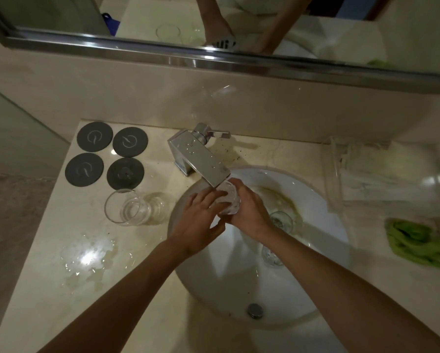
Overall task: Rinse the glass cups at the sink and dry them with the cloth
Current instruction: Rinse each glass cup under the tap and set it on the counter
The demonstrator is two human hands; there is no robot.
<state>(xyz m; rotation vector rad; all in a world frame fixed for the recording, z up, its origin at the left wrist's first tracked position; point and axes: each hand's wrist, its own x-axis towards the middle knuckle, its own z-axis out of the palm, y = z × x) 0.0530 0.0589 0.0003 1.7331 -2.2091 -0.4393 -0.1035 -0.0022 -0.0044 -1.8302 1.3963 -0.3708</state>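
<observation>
A clear glass cup (229, 200) is held under the spout of the chrome tap (201, 156), over the white sink basin (323, 200). My right hand (247, 210) grips the cup from the right. My left hand (201, 220) lies against the cup's left side with its fingers spread. A second glass (280, 220) lies inside the basin to the right of my right hand, and another glassy shape (271, 256) shows below it. A third glass cup (127, 206) stands upright on the counter left of the basin. A green cloth (417, 242) lies crumpled on the counter at the right.
Several dark round coasters (106, 154) lie at the counter's back left. A puddle of water (91, 258) spreads on the counter's front left. A clear tray with folded white items (382, 171) sits at the back right. A mirror (214, 21) runs along the wall above.
</observation>
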